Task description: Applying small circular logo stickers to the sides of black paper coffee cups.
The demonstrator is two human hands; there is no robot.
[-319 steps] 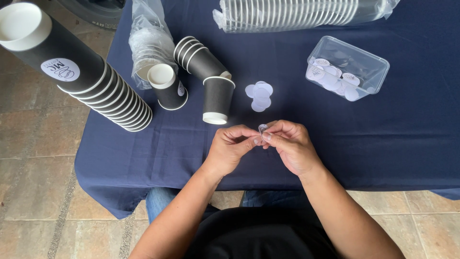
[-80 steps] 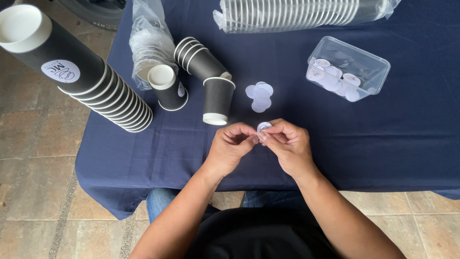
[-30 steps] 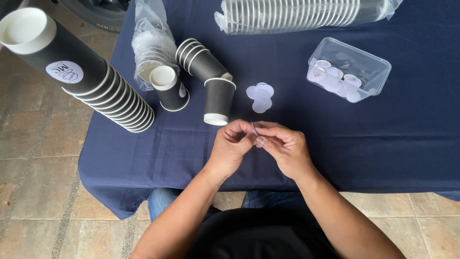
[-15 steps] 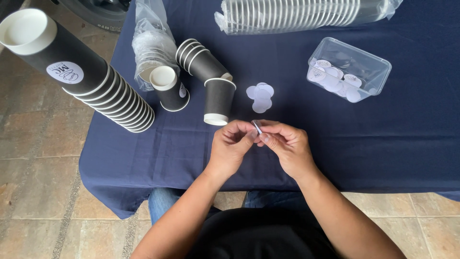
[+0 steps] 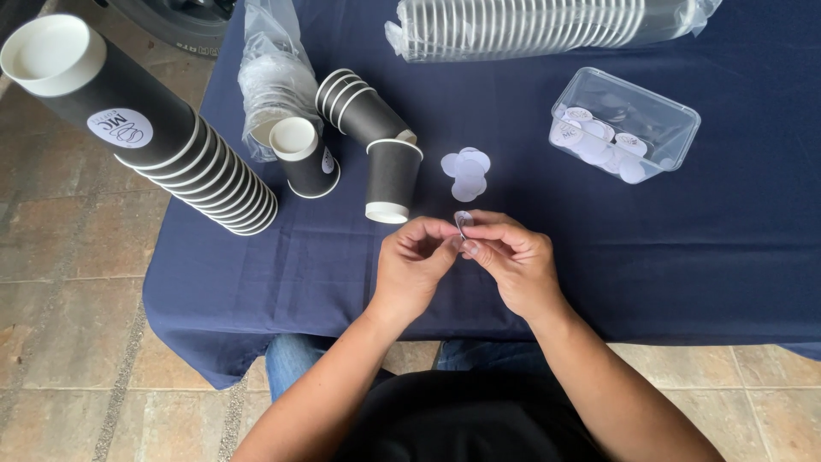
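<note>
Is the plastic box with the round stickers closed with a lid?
No, the clear plastic box stands open on the blue tablecloth, with round stickers lying loose inside it.

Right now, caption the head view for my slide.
Both hands, left and right, pinch a small round sticker beside black paper cups.

Small round white sticker [image 5: 463,222], edge-on between fingers

Black cups [image 5: 392,180] with white rims and white insides, centre and upper left of the frame. Navy cloth [image 5: 701,257] covers the desk. White round stickers [image 5: 466,162] at centre. Clear tub [image 5: 629,124] upper right. Brown floor tiles [image 5: 60,282] at left.
</note>
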